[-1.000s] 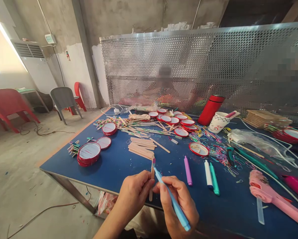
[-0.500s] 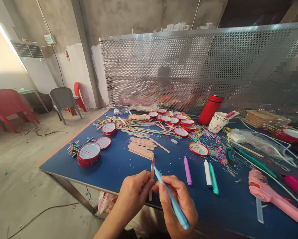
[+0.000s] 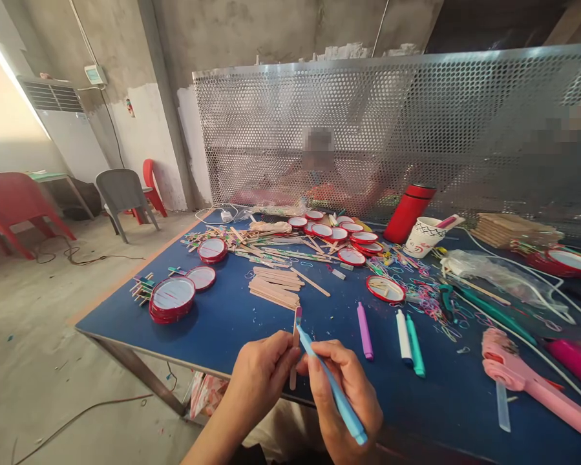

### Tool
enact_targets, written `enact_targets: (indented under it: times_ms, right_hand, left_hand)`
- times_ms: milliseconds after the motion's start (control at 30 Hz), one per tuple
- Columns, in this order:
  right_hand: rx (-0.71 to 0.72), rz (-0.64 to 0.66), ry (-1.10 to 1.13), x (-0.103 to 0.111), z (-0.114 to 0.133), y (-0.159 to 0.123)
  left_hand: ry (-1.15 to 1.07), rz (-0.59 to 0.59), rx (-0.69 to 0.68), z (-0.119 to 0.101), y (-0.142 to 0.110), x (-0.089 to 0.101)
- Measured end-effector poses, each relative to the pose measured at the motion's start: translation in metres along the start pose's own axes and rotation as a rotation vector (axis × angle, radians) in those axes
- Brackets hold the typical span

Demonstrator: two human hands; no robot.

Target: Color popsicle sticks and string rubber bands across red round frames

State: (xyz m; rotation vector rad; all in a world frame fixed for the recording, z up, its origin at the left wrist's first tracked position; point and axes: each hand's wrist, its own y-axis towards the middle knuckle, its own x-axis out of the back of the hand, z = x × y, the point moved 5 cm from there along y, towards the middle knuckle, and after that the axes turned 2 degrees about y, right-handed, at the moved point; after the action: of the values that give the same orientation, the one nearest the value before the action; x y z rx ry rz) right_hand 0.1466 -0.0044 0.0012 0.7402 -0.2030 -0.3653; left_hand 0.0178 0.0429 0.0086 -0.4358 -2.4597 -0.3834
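1 wooden stick (image 3: pixel 296 334) sits pinched in the left hand (image 3: pixel 264 368) by the table (image 3: pixel 212 337) edge; the right hand (image 3: pixel 354 387) grips a blue marker (image 3: pixel 341 402) at its purple end, apparently colouring. Further strokes need steadiness.

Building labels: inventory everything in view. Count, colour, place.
Held stick: 1, tan, purple tip, front
Held marker: 1, light blue, front
Lying markers: 3, purple, white, teal, right
Loose sticks: many, tan, centre
Red-rimmed discs: many, white, scattered
Bands: many, mixed, right
Bottle: 1, red, back right
Cup: 1, white, beside bottle
Tool: 1, pink, right
Table: 1, blue, underneath
Chairs: 3, two red, one grey, left
Panel: 1, silver, behind
Left hand: 1, front
Right hand: 1, front
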Motion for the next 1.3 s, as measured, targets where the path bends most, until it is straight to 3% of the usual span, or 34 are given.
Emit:
enact_targets:
  times_ms: [200, 400, 600, 767, 900, 1033, 1167, 1300]
  right_hand:
    - [0.025, -0.028, -0.058, 0.0007, 0.0012, 0.0007]
    - [-0.08, -0.113, -0.012, 0.0039, -0.0034, -0.0046]
    - [-0.011, -0.04, -0.041, 0.0015, 0.0029, -0.0012]
    - [-0.078, -0.13, -0.007, 0.0051, -0.003, -0.0051]
    - [-0.052, -0.076, 0.004, 0.0025, -0.0008, -0.0039]
    - [-0.081, -0.131, 0.034, 0.0044, -0.001, -0.0032]
    - [-0.062, -0.076, 0.034, 0.0013, -0.0008, -0.0022]
    - [-0.04, -0.106, 0.048, 0.0026, -0.0019, -0.001]
  left_hand:
    - [-0.001, 0.01, 0.005, -0.0012, 0.0006, 0.0]
    - [0.056, -0.004, 0.008, 0.0014, -0.0004, -0.0007]
    - [0.031, 0.023, 0.015, 0.0016, -0.0004, -0.0019]
    - [0.067, -0.005, 0.006, 0.0016, -0.0006, -0.0003]
    - [0.042, 0.006, 0.0, 0.0015, -0.0006, -0.0013]
    - [0.052, -0.03, -0.015, 0.0004, -0.0007, 0.0004]
    - [0.048, -0.032, -0.019, -0.0005, -0.0005, 0.0009]
    - [0.051, -0.018, -0.009, -0.0012, 0.0, 0.0006]
